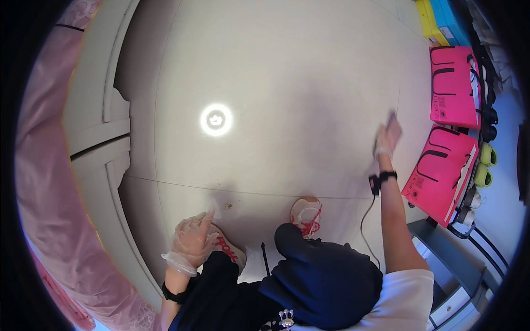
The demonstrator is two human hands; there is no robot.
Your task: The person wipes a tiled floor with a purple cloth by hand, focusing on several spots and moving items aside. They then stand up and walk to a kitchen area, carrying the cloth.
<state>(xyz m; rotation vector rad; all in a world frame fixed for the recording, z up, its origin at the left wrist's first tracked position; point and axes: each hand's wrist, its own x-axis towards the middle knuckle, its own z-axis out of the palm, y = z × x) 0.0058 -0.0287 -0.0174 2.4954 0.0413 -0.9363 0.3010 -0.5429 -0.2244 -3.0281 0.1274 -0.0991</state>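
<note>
My left hand [192, 240], in a clear plastic glove, is held low by my knee and above one sneaker [230, 248], its index finger extended and nothing visible in it. Just beyond that fingertip, a small patch of brownish debris [228, 206] lies on the pale floor [265, 103]. Stretched out to the right, my right hand [388, 136] is gloved too and blurred. It grips a small greyish object [392, 120] too blurred to identify. A black wrist strap with a small device [374, 184] and a cable is on my right wrist.
Two pink paper bags [454, 87] lean by a shoe rack at right, with green clogs [483, 176] on it. Yellow and blue boxes [449, 25] stand at the upper right. A white bed frame [95, 120] with pink bedding [45, 136] runs along the left. A dark cabinet [439, 252] stands lower right.
</note>
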